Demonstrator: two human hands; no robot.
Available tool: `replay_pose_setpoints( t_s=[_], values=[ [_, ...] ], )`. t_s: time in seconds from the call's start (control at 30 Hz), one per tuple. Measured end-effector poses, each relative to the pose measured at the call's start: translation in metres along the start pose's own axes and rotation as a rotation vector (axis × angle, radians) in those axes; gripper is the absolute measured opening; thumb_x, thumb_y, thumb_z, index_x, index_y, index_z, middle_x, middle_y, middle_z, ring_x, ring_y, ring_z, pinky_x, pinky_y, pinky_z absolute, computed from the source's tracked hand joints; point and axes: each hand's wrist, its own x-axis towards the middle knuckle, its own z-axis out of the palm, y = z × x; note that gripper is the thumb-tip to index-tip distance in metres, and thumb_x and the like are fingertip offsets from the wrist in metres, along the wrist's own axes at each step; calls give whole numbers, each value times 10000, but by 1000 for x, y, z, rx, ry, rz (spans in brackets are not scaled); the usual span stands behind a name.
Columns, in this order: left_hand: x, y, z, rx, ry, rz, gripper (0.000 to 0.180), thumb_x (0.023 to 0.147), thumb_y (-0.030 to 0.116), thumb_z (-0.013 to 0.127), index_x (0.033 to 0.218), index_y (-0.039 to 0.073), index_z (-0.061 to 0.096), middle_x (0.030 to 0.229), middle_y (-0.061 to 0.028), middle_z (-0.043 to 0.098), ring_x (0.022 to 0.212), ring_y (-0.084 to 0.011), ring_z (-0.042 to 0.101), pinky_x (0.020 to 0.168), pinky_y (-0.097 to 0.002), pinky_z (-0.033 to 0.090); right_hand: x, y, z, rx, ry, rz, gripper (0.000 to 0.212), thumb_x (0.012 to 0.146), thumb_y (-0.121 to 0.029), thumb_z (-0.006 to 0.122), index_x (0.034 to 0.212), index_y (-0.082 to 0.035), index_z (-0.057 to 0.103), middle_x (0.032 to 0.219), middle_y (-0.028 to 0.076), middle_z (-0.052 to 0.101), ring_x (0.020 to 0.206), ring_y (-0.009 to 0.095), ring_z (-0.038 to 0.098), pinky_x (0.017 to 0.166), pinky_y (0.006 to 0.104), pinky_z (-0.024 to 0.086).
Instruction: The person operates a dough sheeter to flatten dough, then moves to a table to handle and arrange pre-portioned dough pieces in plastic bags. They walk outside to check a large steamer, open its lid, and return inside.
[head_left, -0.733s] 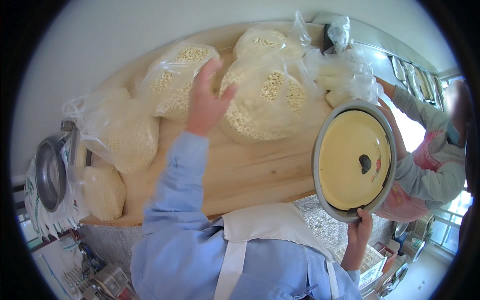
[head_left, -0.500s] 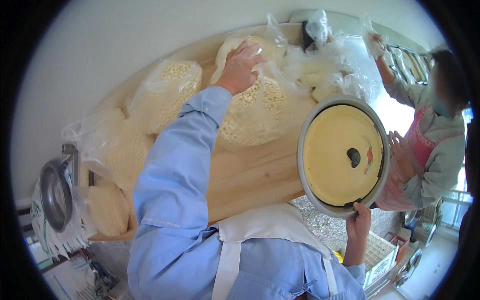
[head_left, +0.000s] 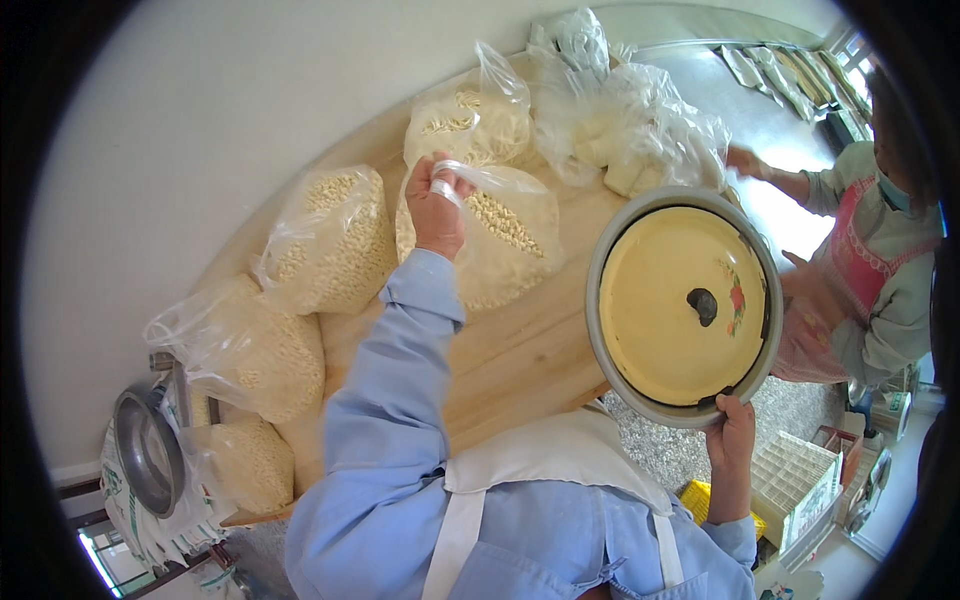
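Note:
My left hand (head_left: 437, 212) is closed around the gathered mouth of a clear plastic bag (head_left: 508, 222) of small pale, cream-coloured pieces. The bag rests on the wooden table, its film pulled toward my fist. At the right, my right hand (head_left: 732, 432) grips the near rim of a round grey pan (head_left: 598, 320). A yellow enamel lid (head_left: 655, 300) with a dark knob and a red flower lies inside that rim. The pan is held up off the table, and its contents are hidden under the lid.
Several similar bags (head_left: 340, 245) line the wooden table (head_left: 500, 355) to the left. Loose plastic bags (head_left: 640, 115) lie at the far end. A co-worker (head_left: 850, 270) in a pink apron stands at the right. A dark frying pan (head_left: 150, 450) hangs off the left end.
My left hand has closed on the bag's mouth and drawn it up and slightly left. My right hand keeps the lidded pan in nearly the same place. The co-worker's raised hand has come down.

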Motion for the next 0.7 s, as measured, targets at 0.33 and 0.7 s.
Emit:
replay_pose_setpoints(
  t_s=[0.33,0.7],
  values=[
    [-33,78,-49,78,190,135,395,847,142,567,581,156,276,519,34,369,413,-57,367,351,-204,293,1,-1,3,-46,-9,-13,265,741,-32,496,996,39,483,895,101,565,746,184,600,588,304,548],
    [-133,178,-142,435,655,230,277,856,184,533,672,144,330,557,17,390,497,-77,393,438,-226,307,38,6,29,-166,-155,28,259,745,-34,477,984,63,499,874,124,592,682,194,622,526,315,549]
  ],
)
